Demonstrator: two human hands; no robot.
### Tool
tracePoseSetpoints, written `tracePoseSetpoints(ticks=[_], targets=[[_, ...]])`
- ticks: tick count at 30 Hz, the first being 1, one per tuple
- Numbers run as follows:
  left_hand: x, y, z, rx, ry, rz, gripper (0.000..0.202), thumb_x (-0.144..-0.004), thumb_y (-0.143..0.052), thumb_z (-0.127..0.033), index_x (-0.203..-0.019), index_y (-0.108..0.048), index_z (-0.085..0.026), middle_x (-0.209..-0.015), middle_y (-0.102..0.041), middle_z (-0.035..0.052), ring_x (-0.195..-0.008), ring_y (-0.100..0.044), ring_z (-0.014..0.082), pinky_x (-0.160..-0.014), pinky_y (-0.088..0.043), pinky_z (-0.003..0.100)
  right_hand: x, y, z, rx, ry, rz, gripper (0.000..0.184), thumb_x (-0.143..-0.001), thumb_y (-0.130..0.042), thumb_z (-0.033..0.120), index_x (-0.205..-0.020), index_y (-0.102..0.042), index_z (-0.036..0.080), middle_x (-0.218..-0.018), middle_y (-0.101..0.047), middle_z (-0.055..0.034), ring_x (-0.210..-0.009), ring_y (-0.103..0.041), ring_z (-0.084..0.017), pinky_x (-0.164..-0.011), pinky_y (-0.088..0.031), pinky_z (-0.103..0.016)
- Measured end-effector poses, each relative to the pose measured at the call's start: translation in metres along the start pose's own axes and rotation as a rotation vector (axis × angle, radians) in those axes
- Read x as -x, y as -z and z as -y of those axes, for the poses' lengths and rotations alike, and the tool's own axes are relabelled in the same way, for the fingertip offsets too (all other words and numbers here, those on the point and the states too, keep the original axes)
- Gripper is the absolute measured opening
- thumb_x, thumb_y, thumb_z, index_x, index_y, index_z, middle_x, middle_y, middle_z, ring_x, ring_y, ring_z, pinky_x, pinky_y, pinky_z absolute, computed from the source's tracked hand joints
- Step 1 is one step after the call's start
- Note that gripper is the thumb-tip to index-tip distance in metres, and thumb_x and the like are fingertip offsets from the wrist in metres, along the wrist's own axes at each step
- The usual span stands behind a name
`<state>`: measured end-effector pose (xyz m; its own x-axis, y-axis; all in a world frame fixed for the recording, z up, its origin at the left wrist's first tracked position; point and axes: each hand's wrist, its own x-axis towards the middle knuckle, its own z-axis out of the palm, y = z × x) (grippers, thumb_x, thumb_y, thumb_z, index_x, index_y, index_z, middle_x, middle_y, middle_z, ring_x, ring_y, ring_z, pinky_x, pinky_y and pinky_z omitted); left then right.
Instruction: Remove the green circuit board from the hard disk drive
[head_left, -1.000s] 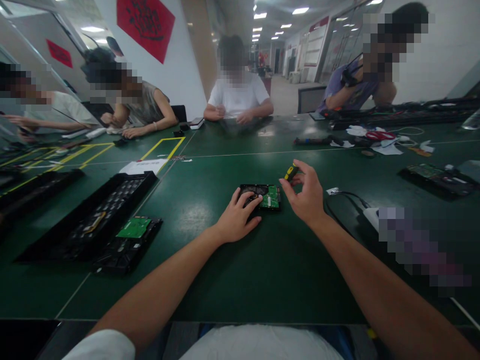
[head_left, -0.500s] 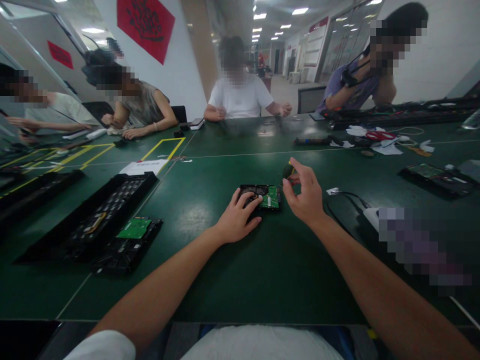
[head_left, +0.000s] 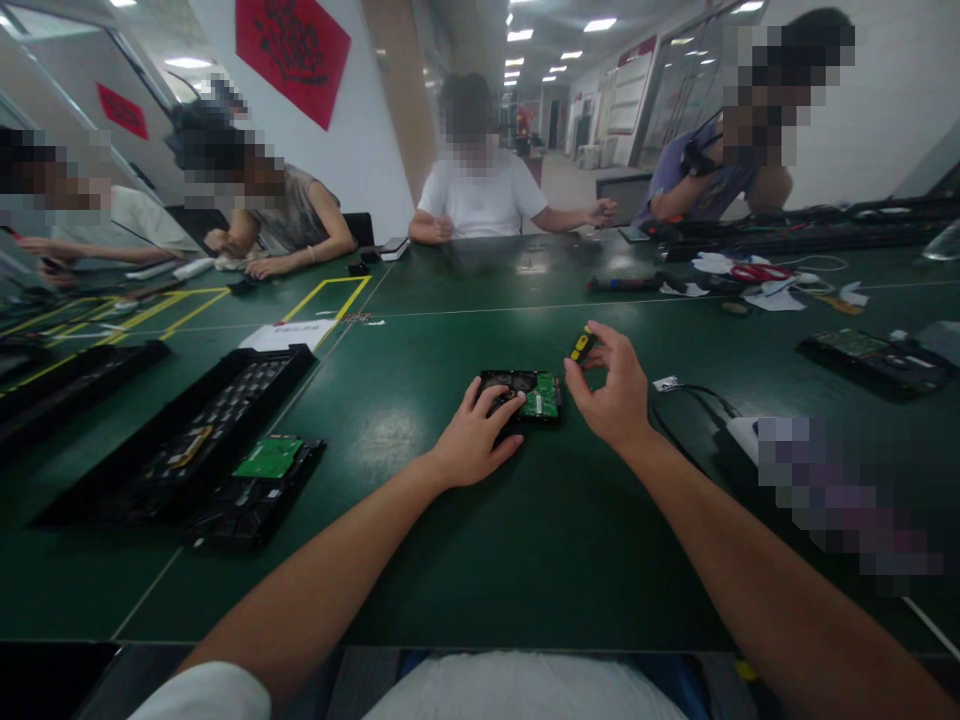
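hard drive (head_left: 541, 397) on table (head_left: 585, 560), second drive (head_left: 259, 488) left, casing (head_left: 298, 356) farther left

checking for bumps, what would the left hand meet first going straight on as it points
The left hand would probably meet the green circuit board first; depth is unclear, so it might pass above.

the left hand (head_left: 476, 440) partly hides the drive (head_left: 543, 396), the right hand (head_left: 613, 392) the yellow-black tool (head_left: 581, 346). the bottom edge crops the white sleeve (head_left: 208, 692).
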<state>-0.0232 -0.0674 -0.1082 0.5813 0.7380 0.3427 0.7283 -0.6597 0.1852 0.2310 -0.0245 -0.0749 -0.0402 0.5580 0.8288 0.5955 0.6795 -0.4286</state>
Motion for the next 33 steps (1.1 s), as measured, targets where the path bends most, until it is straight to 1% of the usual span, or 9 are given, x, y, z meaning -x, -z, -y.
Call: tracePoseSetpoints(ticks=[3, 5, 9, 12, 14, 19, 23, 29, 33], targets=[[0.0006, 0.0, 0.0, 0.004, -0.001, -0.006, 0.065, -0.103, -0.055, -0.047, -0.162, -0.038, -0.027, -0.155, -0.046, 0.0143, -0.157, -0.031, 0.0387, -0.133, -0.016, 0.066, -0.0002, -0.001, -0.0001, -0.028, 0.014, 0.008, 0.059, -0.094, -0.065, 0.024, -0.149, -0.044, 0.029, -0.139, -0.061, -0.0131, -0.097, -0.073, -0.025, -0.089, -0.065, -0.049], [0.0007, 0.0002, -0.0001, 0.003, 0.0, -0.005, 0.064, -0.103, -0.055, -0.047, -0.162, -0.039, -0.025, -0.155, -0.046, 0.0149, -0.157, -0.031, 0.039, -0.133, -0.016, 0.066, -0.0007, -0.0016, 0.0, -0.045, 0.012, 0.01, 0.06, -0.093, -0.066, 0.022, -0.148, -0.043, 0.028, -0.138, -0.061, -0.0131, -0.099, -0.073, -0.025, -0.088, -0.066, -0.047], [0.0007, 0.0007, -0.0001, 0.003, 0.001, 0.0, 0.065, -0.103, -0.056, -0.047, -0.162, -0.039, -0.025, -0.156, -0.045, 0.015, -0.156, -0.034, 0.0384, -0.133, -0.015, 0.065, -0.0018, -0.0014, 0.0004, -0.013, -0.006, -0.012, 0.058, -0.091, -0.07, 0.025, -0.144, -0.046, 0.028, -0.133, -0.06, -0.0122, -0.096, -0.07, -0.025, -0.08, -0.066, -0.045], [0.0005, 0.0004, 0.0001, 0.001, 0.009, 0.003, 0.065, -0.103, -0.055, -0.048, -0.163, -0.037, -0.029, -0.157, -0.044, 0.0134, -0.157, -0.032, 0.0377, -0.133, -0.015, 0.066, -0.0024, -0.0004, 0.0008, 0.0, -0.006, -0.019, 0.058, -0.091, -0.071, 0.027, -0.143, -0.047, 0.028, -0.131, -0.058, -0.0122, -0.094, -0.068, -0.025, -0.077, -0.065, -0.045], [0.0004, 0.0, 0.0003, 0.001, 0.012, 0.003, 0.065, -0.103, -0.055, -0.048, -0.163, -0.037, -0.029, -0.157, -0.044, 0.0135, -0.157, -0.031, 0.0383, -0.133, -0.016, 0.066, -0.0026, 0.0002, 0.0009, 0.001, -0.003, -0.018, 0.058, -0.091, -0.071, 0.027, -0.143, -0.047, 0.028, -0.13, -0.058, -0.0121, -0.093, -0.068, -0.025, -0.075, -0.065, -0.045], [0.0005, -0.0006, 0.0005, 0.006, 0.007, -0.001, 0.066, -0.102, -0.057, -0.047, -0.162, -0.037, -0.027, -0.157, -0.044, 0.0141, -0.156, -0.031, 0.0393, -0.132, -0.017, 0.067, -0.0019, -0.0005, 0.0004, -0.002, 0.02, -0.015, 0.06, -0.09, -0.071, 0.024, -0.144, -0.045, 0.027, -0.13, -0.059, -0.0121, -0.094, -0.069, -0.024, -0.078, -0.064, -0.044], [0.0008, 0.0002, -0.0002, -0.002, 0.003, 0.001, 0.065, -0.102, -0.057, -0.046, -0.162, -0.038, -0.026, -0.156, -0.045, 0.0148, -0.156, -0.032, 0.0391, -0.132, -0.017, 0.066, -0.0011, -0.0026, -0.0001, -0.039, 0.002, -0.03, 0.059, -0.09, -0.068, 0.022, -0.143, -0.043, 0.027, -0.13, -0.061, -0.0117, -0.094, -0.071, -0.023, -0.08, -0.065, -0.044], [0.0002, 0.0012, -0.0008, -0.014, -0.008, 0.0, 0.065, -0.103, -0.055, -0.046, -0.162, -0.038, -0.025, -0.155, -0.045, 0.0156, -0.155, -0.034, 0.0376, -0.133, -0.015, 0.065, -0.0017, -0.0013, -0.0003, 0.033, 0.011, -0.033, 0.058, -0.09, -0.072, 0.027, -0.142, -0.047, 0.027, -0.127, -0.059, -0.0118, -0.082, -0.065, -0.022, -0.074, -0.064, -0.044], [0.0003, 0.0014, -0.0012, -0.018, 0.007, 0.005, 0.065, -0.103, -0.056, -0.046, -0.162, -0.039, -0.026, -0.156, -0.045, 0.0149, -0.156, -0.033, 0.0383, -0.132, -0.017, 0.065, -0.0022, 0.0005, 0.0008, 0.034, 0.021, -0.024, 0.059, -0.09, -0.071, 0.027, -0.144, -0.046, 0.027, -0.127, -0.059, -0.0114, -0.088, -0.066, -0.024, -0.077, -0.064, -0.046]])
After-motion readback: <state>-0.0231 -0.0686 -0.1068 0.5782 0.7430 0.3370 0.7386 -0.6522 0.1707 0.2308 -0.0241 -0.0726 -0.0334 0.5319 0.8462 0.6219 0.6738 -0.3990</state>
